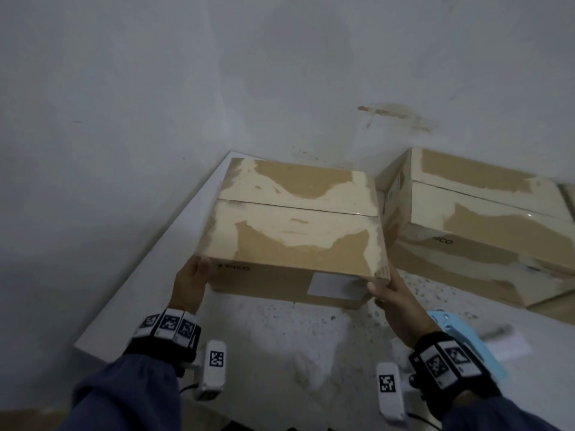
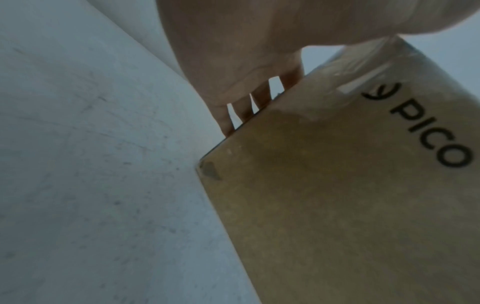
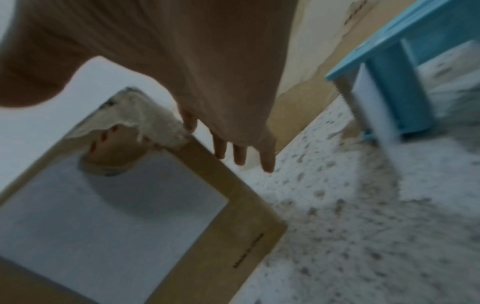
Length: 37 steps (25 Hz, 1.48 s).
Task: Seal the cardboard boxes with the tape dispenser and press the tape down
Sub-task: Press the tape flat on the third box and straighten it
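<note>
Against the white worktop's (image 1: 130, 293) back-left corner, left hand (image 1: 189, 283) and right hand (image 1: 393, 295) clasp the brown, tape-scarred cardboard box's (image 1: 292, 219) near corners, likely squaring it for the blue plastic tape dispenser (image 1: 457, 331).

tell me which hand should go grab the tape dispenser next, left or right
Right, probably. The blue tape dispenser lies on the table just beside the right hand, while the left hand holds the box at its far left corner, with the whole box between it and the dispenser.
</note>
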Each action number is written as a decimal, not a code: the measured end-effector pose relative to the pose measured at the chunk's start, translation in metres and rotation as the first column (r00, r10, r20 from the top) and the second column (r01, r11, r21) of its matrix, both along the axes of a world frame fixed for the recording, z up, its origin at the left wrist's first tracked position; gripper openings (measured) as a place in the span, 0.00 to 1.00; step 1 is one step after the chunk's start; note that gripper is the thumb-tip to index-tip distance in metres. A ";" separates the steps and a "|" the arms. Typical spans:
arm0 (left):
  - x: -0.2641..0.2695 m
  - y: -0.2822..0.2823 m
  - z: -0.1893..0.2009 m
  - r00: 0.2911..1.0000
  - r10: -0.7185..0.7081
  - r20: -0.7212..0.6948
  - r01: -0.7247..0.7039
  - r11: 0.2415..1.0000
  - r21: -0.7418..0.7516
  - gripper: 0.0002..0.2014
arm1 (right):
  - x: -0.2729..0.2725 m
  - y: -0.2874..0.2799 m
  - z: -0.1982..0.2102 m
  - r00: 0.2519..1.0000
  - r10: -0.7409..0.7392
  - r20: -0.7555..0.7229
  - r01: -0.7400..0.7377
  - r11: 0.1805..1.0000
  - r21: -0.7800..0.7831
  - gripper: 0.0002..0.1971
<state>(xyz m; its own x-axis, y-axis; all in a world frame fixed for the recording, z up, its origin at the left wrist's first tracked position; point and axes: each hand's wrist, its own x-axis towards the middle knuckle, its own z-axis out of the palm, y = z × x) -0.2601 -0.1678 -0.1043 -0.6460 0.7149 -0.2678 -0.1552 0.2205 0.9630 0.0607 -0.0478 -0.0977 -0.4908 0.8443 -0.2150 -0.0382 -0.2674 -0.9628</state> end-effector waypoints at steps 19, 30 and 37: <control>-0.005 -0.015 -0.012 0.997 -0.060 -0.056 0.060 0.998 -0.010 0.12 | 0.015 -0.007 -0.020 0.979 -0.179 -0.101 0.160 0.972 -0.172 0.19; -0.015 -0.006 -0.017 0.925 -0.077 0.372 0.018 0.987 0.160 0.28 | -0.004 -0.008 -0.004 0.878 -0.477 0.026 0.477 0.872 -0.108 0.16; -0.011 0.001 -0.011 0.946 0.193 0.262 -0.241 0.956 0.166 0.13 | -0.015 -0.010 -0.007 0.774 -0.630 0.063 0.628 0.777 0.042 0.12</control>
<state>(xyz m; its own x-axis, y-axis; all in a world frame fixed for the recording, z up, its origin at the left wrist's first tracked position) -0.2712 -0.1669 -0.1153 -0.7247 0.6178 -0.3051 -0.4099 -0.0307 0.9116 0.0461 -0.0583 -0.1048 0.1666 0.9635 -0.2095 -0.1250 -0.1901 -0.9738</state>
